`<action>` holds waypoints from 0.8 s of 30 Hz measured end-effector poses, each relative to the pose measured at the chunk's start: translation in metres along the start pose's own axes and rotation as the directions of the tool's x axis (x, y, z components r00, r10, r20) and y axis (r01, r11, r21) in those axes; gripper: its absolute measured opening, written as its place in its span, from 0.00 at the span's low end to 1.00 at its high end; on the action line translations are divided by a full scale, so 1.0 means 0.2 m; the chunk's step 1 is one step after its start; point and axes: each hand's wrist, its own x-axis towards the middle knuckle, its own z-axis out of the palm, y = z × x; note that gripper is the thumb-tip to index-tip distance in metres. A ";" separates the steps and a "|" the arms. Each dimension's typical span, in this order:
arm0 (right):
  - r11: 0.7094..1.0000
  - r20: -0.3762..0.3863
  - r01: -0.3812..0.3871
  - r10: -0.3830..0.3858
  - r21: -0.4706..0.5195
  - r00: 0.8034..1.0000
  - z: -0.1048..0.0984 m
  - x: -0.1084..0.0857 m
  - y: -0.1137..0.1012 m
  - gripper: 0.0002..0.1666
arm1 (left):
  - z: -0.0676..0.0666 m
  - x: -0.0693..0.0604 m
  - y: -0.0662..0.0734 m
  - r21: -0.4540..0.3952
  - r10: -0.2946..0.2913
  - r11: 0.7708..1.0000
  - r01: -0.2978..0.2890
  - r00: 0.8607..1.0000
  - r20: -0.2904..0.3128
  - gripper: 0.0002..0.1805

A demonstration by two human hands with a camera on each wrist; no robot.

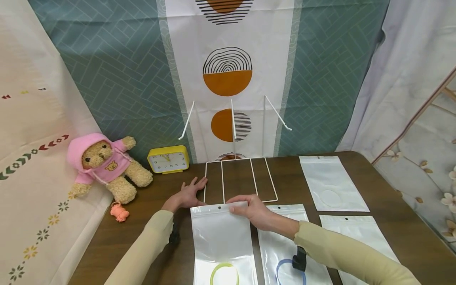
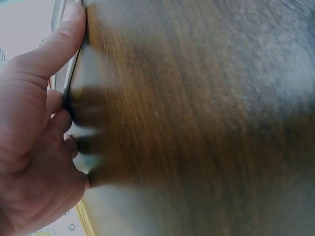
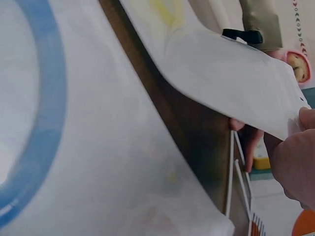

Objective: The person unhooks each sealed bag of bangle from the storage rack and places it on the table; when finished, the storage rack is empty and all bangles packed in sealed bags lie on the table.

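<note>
My right hand [image 1: 254,211] pinches the top edge of a white zip bag [image 1: 222,225] between thumb and fingers. A yellow ring [image 1: 224,273] shows on that bag, whose top edge is lifted off the table in the right wrist view. Beside the left front corner of a white wire rack [image 1: 222,178], my left hand [image 1: 187,194] rests with its fingers spread and its thumb along the rack's near side. Part of that thumb is hidden behind the bag in the head view. A second bag [image 1: 281,211] with a blue ring [image 3: 51,83] lies under my right forearm.
Two more white bags, one at the back [image 1: 335,182] and one in front of it [image 1: 360,233], lie on the right of the brown table [image 1: 153,253]. Left of the rack are a yellow clock [image 1: 168,159], a teddy bear [image 1: 107,162] and an orange yarn bundle [image 1: 119,211].
</note>
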 end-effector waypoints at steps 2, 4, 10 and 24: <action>1.000 -0.004 -0.003 0.003 0.010 1.000 0.00 0.01 0.02 0.16 | 0.00 0.00 0.00 0.011 -0.001 1.000 0.001 1.000 -0.003 0.57; 1.000 -0.008 -0.003 0.003 0.015 1.000 0.00 0.01 0.04 0.16 | 0.00 0.00 0.00 0.013 -0.010 1.000 0.010 1.000 -0.002 0.57; 0.997 -0.002 0.037 -0.037 -0.074 0.999 -0.01 0.04 0.06 0.13 | 0.00 0.00 0.01 0.017 -0.007 1.000 0.007 1.000 -0.002 0.57; 0.930 0.104 0.178 -0.152 -0.322 0.983 -0.03 0.11 0.13 0.11 | 0.00 -0.01 0.00 0.006 0.025 1.000 -0.025 1.000 0.005 0.59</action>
